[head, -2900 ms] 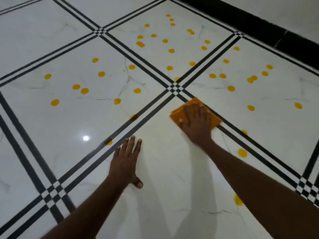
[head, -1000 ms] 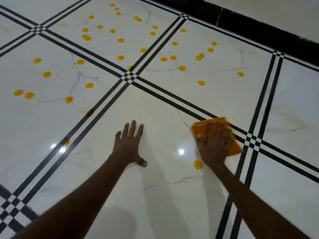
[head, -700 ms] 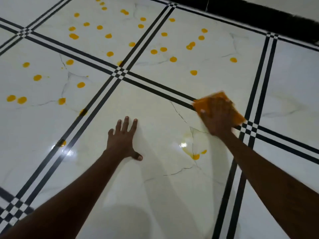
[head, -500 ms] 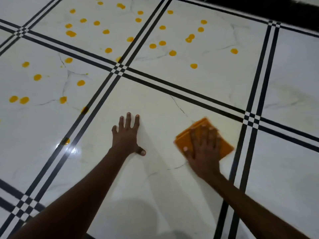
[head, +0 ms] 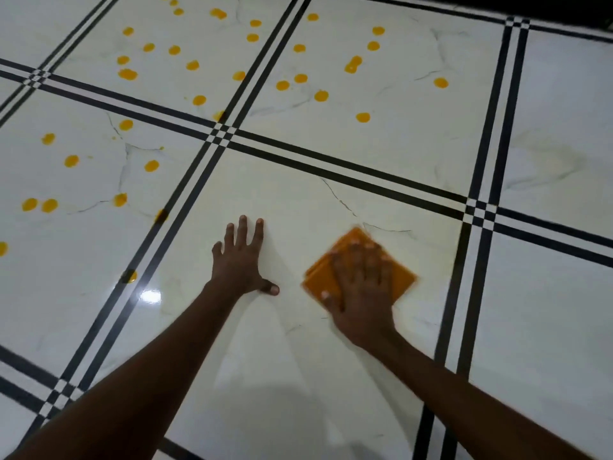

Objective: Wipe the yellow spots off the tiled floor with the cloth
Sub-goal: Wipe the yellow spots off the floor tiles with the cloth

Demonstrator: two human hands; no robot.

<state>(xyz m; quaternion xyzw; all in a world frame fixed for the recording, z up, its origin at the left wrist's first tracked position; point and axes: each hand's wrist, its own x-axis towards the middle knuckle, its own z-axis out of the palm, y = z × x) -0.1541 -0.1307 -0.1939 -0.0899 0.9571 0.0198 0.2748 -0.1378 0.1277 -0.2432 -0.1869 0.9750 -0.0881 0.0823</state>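
A folded orange cloth point(head: 403, 278) lies flat on the white marble-look tiled floor point(head: 298, 200). My right hand point(head: 363, 293) presses down on it with fingers spread; the cloth is blurred by motion. My left hand point(head: 240, 257) rests flat on the same tile, fingers apart, holding nothing, a little left of the cloth. Several yellow spots point(head: 362, 117) dot the tile beyond the black stripes. More yellow spots point(head: 151, 166) are scattered over the tiles to the far left. The tile under my hands shows no spots.
Black double stripes point(head: 348, 167) with small checker crossings point(head: 221, 136) divide the floor into large tiles. A dark skirting band point(head: 564, 8) runs along the far right edge. A bright light reflection point(head: 151, 296) glints on the floor left of my left arm.
My right hand swept the cloth from the far stripe back over the near tile, and the yellow spot and smear there are gone. My left hand stayed planted.
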